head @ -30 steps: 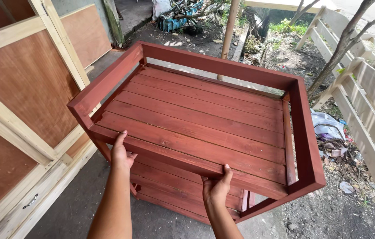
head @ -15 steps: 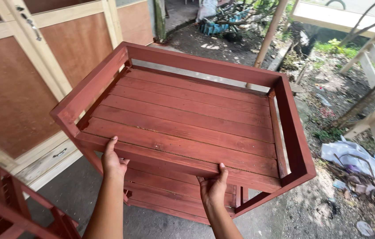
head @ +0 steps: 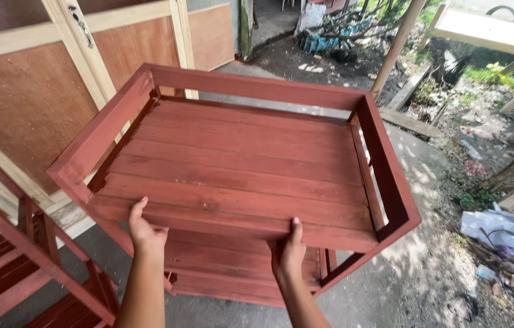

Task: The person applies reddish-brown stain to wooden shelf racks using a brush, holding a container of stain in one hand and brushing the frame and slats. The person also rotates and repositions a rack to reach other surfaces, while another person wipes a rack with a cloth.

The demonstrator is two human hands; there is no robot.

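A big red wooden rack (head: 238,164) is up in the air, held out in front of the person and tipped a little so its top tray faces the camera. The tray is made of long flat boards lying side by side, with a raised red rail going all the way around. Below the near edge a lower shelf (head: 232,267) of the same red boards peeks out. The left hand (head: 145,229) grips the near front board from under, with the thumb laid flat on top of the wood and the fingers closed around the edge. The right hand (head: 288,254) does the same a bit farther along that board, thumb up on top and fingers curled under, clamped tight on the wood. The two hands are well apart from each other. Down in the left corner is another red wooden frame (head: 20,267) with slanted bars, close to the left arm. Behind the rack stands a wall of brown panels (head: 32,103) with pale wood strips across it. Under everything is a grey concrete floor (head: 427,267). Off to the right lie dirt, some grass and a heap of trash (head: 500,243), and a pale wooden post (head: 396,48) leans up at the back.
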